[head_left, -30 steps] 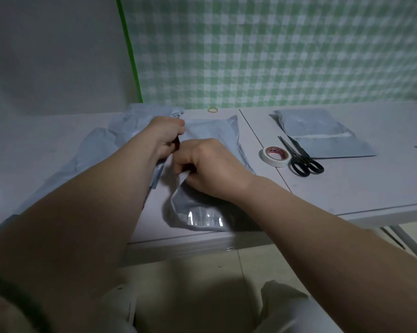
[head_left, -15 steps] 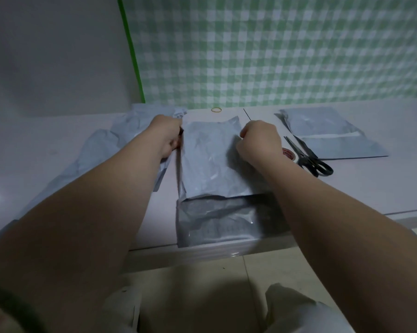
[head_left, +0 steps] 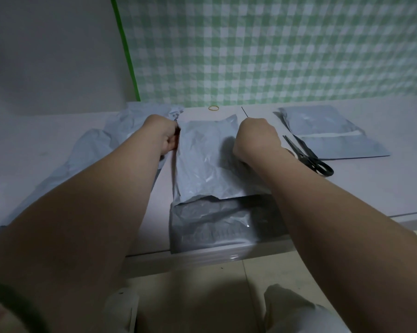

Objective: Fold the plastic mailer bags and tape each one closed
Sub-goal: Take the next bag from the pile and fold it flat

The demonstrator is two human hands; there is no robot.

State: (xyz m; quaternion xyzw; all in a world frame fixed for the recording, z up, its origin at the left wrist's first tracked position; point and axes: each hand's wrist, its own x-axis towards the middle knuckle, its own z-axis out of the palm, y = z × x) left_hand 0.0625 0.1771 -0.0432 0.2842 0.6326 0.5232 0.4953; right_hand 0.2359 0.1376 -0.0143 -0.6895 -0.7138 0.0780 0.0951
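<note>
Left hand [head_left: 166,137] and right hand [head_left: 257,138], together a second ago, now pinch opposite edges of the mailer bag [head_left: 207,164].

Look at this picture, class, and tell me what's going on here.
A person is folding a grey mailer bag at the front of a white table. The left hand grips its left edge and the right hand its right edge. Black scissors and a folded bag lie to the right, loose bags to the left.
</note>
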